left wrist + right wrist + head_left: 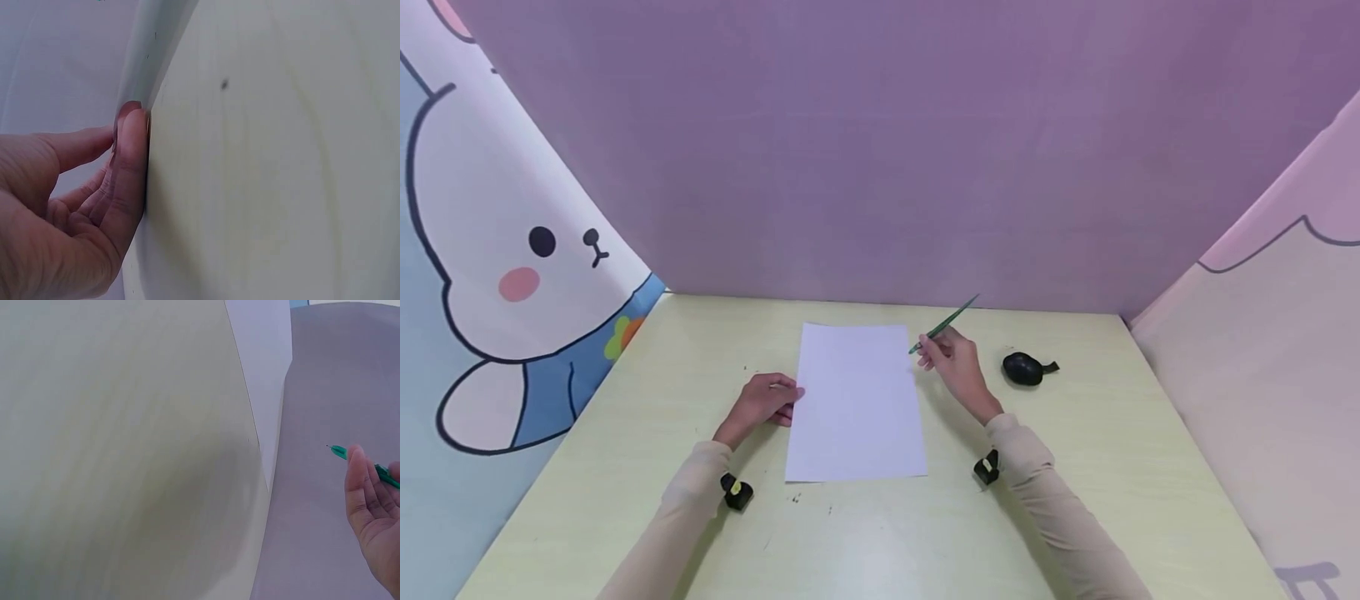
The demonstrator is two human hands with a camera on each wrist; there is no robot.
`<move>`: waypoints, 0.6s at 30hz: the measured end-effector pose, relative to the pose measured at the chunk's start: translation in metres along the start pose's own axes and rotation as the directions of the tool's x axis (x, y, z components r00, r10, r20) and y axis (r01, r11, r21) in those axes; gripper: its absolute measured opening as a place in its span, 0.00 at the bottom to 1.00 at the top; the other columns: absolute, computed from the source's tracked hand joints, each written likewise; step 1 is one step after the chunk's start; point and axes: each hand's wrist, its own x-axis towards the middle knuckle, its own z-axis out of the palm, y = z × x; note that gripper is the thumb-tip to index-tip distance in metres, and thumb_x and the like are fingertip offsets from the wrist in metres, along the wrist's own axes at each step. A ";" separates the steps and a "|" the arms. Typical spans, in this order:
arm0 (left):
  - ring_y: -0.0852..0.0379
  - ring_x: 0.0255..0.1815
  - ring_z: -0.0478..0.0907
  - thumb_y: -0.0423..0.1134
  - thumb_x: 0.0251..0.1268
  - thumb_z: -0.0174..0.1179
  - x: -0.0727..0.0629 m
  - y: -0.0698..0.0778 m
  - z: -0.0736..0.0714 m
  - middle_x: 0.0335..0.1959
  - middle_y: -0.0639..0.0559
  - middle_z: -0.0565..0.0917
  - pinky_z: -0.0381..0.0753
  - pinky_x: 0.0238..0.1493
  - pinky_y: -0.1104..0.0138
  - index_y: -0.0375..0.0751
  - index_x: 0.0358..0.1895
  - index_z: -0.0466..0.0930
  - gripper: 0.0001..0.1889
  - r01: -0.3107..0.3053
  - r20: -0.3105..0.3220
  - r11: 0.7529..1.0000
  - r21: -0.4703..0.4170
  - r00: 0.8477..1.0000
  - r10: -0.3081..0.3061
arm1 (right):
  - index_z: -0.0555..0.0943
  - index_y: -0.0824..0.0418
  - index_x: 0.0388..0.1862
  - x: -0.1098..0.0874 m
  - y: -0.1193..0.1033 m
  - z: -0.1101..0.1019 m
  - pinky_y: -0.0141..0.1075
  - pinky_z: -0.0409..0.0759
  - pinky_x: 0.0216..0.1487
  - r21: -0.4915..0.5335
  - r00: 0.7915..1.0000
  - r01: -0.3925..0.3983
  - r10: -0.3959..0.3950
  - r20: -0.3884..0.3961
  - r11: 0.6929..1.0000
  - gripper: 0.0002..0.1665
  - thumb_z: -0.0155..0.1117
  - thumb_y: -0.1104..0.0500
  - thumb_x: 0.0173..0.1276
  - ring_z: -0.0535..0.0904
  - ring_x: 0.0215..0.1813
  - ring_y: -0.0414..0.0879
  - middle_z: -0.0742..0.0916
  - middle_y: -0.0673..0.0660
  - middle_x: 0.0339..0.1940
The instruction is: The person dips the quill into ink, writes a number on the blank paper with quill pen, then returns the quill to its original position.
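Note:
A blank white sheet of paper (856,404) lies upright on the pale table in front of me. My left hand (763,400) pinches its left edge, the thumb on top. In the left wrist view the left hand (81,206) shows thumb and fingers meeting, with the fingers low along the tabletop. Beside the sheet's upper right edge, my right hand (953,362) holds a slim green pen (953,317) above the table. The pen's tip points down and left toward the paper, apart from it. In the right wrist view the green pen (339,452) pokes out past the fingertips.
A black rounded object with a short tail (1023,369) rests on the table (865,542), right of the right hand. Small dark marks dot the tabletop. A purple backdrop (880,167) stands behind, with printed panels at both sides. Each wrist carries a small black camera.

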 end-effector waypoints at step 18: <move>0.58 0.24 0.86 0.37 0.74 0.64 0.002 0.001 -0.002 0.28 0.44 0.87 0.90 0.32 0.64 0.25 0.52 0.80 0.15 0.021 0.024 1.000 -0.006 0.999 -0.021 | 0.79 0.83 0.47 0.014 0.024 0.020 0.57 0.88 0.39 0.001 0.998 -0.043 0.043 0.051 0.999 0.12 0.59 0.70 0.79 0.86 0.37 0.74 0.87 0.80 0.40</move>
